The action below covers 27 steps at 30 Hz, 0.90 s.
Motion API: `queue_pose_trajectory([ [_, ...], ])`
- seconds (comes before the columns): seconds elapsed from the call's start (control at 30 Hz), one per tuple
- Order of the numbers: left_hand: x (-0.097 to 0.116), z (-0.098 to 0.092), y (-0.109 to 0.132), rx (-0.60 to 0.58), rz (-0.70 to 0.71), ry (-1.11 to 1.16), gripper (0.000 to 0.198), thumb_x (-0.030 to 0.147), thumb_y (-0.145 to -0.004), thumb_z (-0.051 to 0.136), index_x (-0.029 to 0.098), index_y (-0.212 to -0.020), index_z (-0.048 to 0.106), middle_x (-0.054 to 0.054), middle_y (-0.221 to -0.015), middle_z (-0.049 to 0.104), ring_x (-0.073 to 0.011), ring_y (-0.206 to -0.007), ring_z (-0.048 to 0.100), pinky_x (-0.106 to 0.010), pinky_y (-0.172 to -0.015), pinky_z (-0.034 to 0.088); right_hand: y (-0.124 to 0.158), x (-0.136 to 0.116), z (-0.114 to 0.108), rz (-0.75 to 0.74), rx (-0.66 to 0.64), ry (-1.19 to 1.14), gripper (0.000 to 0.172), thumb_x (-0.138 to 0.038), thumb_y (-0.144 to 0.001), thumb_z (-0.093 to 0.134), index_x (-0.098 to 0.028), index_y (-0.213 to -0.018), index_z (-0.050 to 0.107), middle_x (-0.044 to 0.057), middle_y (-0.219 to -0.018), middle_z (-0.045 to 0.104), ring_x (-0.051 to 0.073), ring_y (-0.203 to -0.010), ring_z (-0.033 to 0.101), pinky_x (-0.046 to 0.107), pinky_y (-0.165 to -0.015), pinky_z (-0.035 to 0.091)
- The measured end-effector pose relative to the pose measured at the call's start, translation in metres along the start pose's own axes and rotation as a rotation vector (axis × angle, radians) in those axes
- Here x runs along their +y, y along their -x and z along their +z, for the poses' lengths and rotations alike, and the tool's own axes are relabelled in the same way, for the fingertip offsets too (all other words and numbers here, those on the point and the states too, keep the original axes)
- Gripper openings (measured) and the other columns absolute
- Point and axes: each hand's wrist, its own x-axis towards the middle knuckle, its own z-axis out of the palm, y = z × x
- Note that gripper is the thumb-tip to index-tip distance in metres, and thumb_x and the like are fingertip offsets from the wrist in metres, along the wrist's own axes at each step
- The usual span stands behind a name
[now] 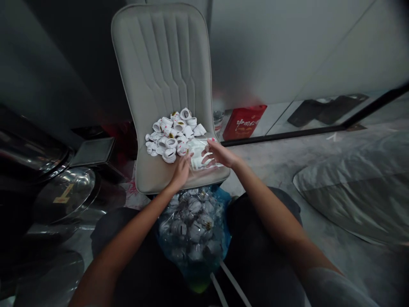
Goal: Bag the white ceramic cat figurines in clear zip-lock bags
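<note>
On the seat of a grey-beige chair [153, 175] lies a heap of small white hollow pieces [171, 143] with round openings and gold and pink marks; their exact kind is unclear. A clear plastic packet or stack of clear bags [198, 155] rests beside the heap, between my two hands. My left hand [182, 169] is at its left edge, fingers stretched out. Over its right side is my right hand [222, 154], fingers apart and slightly bent. I cannot see either hand closed round anything. Between my knees sits a bluish see-through bag [194, 226] filled with similar white pieces.
Shiny metal canisters [67, 192] and a dark box [96, 153] stand to the left of the chair. A red bag with white lettering [244, 122] leans near the wall on the right. Grey plastic-like sheeting [358, 183] covers something on the floor at far right.
</note>
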Motion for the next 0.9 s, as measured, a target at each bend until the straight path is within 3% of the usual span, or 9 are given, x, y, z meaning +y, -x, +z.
queue_pose_trajectory([
  [0.1, 0.013, -0.015, 0.008, -0.142, -0.338, 0.519, 0.079, 0.082, -0.089, 0.03, 0.019, -0.126, 0.06, -0.017, -0.122, 0.069, -0.0315, -0.109, 0.069, -0.049, -0.093, 0.055, -0.002, 0.004, 0.005, -0.111, -0.008, 0.065, 0.051, -0.048, -0.068, 0.085, -0.022, -0.083, 0.044, -0.002, -0.083, 0.063, 0.018, -0.071, 0.071, 0.029, -0.055, 0.061],
  [0.2, 0.025, -0.028, 0.02, -0.222, -0.417, 0.699, 0.079, 0.085, -0.082, 0.045, 0.02, -0.124, 0.059, -0.017, -0.124, 0.069, -0.03, -0.104, 0.071, -0.047, -0.091, 0.057, -0.006, 0.01, 0.009, -0.185, 0.056, 0.108, 0.057, -0.034, -0.059, 0.092, -0.022, -0.082, 0.042, -0.005, -0.073, 0.063, 0.015, -0.063, 0.069, 0.024, -0.05, 0.058],
  [0.33, 0.029, -0.035, 0.032, -0.148, -0.382, 0.597, 0.059, 0.04, -0.074, 0.084, 0.021, -0.123, 0.058, -0.008, -0.114, 0.073, -0.0203, -0.096, 0.073, -0.036, -0.091, 0.057, -0.011, 0.017, 0.015, -0.205, 0.069, 0.131, 0.055, -0.033, -0.057, 0.094, -0.021, -0.088, 0.05, -0.006, -0.064, 0.063, 0.014, -0.057, 0.068, 0.024, -0.046, 0.058],
  [0.47, 0.022, -0.041, 0.036, -0.048, -0.427, 0.587, 0.056, 0.016, -0.07, 0.083, 0.021, -0.119, 0.058, -0.001, -0.095, 0.072, -0.0146, -0.085, 0.072, -0.03, -0.082, 0.059, -0.008, 0.021, 0.022, -0.234, 0.05, 0.181, 0.052, -0.032, -0.064, 0.091, -0.02, -0.1, 0.056, -0.008, -0.056, 0.061, 0.012, -0.051, 0.064, 0.021, -0.046, 0.057],
  [0.57, 0.018, -0.046, 0.034, -0.013, -0.438, 0.597, 0.056, 0.012, -0.066, 0.083, 0.021, -0.116, 0.059, 0.003, -0.085, 0.068, -0.0115, -0.077, 0.07, -0.027, -0.077, 0.059, -0.005, 0.025, 0.025, -0.202, 0.046, 0.172, 0.052, -0.03, -0.069, 0.087, -0.021, -0.108, 0.054, -0.009, -0.056, 0.063, 0.012, -0.051, 0.065, 0.02, -0.047, 0.055],
  [0.73, 0.014, -0.051, 0.034, -0.008, -0.433, 0.547, 0.05, 0.02, -0.069, 0.084, 0.02, -0.113, 0.06, 0.003, -0.082, 0.067, -0.0082, -0.072, 0.066, -0.024, -0.073, 0.057, -0.002, 0.034, 0.027, -0.174, 0.003, 0.105, 0.065, -0.025, -0.069, 0.085, -0.021, -0.123, 0.05, -0.004, -0.075, 0.073, 0.013, -0.06, 0.069, 0.022, -0.056, 0.056],
  [0.9, 0.002, -0.054, 0.032, 0.008, -0.383, 0.399, 0.051, 0.035, -0.068, 0.086, 0.019, -0.108, 0.06, 0.004, -0.079, 0.064, -0.0089, -0.067, 0.063, -0.022, -0.067, 0.054, 0.001, 0.046, 0.028, -0.17, -0.025, 0.159, 0.079, -0.025, -0.069, 0.086, -0.019, -0.135, 0.043, -0.006, -0.067, 0.07, 0.014, -0.058, 0.068, 0.023, -0.056, 0.054],
])
